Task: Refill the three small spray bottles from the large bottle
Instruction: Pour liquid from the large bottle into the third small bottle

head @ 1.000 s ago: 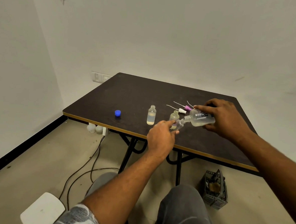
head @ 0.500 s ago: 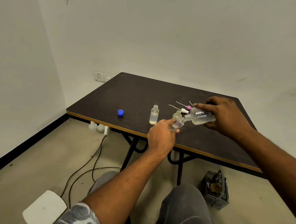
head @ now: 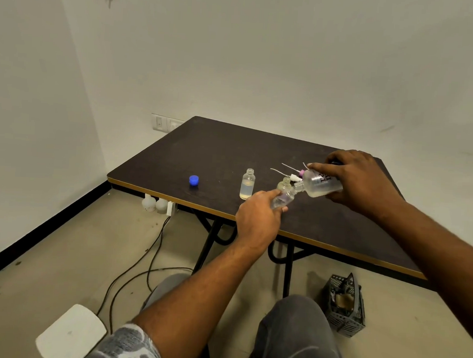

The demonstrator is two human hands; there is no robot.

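My right hand (head: 360, 181) grips the large clear bottle (head: 319, 184), tipped on its side with its neck pointing left and down. My left hand (head: 259, 217) holds a small clear bottle (head: 282, 200) tilted toward that neck, mouth to mouth. A second small bottle (head: 247, 184) stands upright and uncapped on the dark table (head: 217, 155), partly filled. A third small bottle (head: 284, 183) stands just behind the held one. Spray tops with thin tubes (head: 292, 174), one white and one pink, lie behind the bottles.
A blue cap (head: 193, 180) lies on the table to the left. The table's front edge runs just under my left hand. Cables trail on the floor below, a grey basket (head: 345, 310) sits at the right, and a white stool corner (head: 70, 334) is at lower left.
Both hands hold the same pouring pose. The view has shifted slightly, and the small bottle in my left hand is tilted a little more toward the large bottle's neck.
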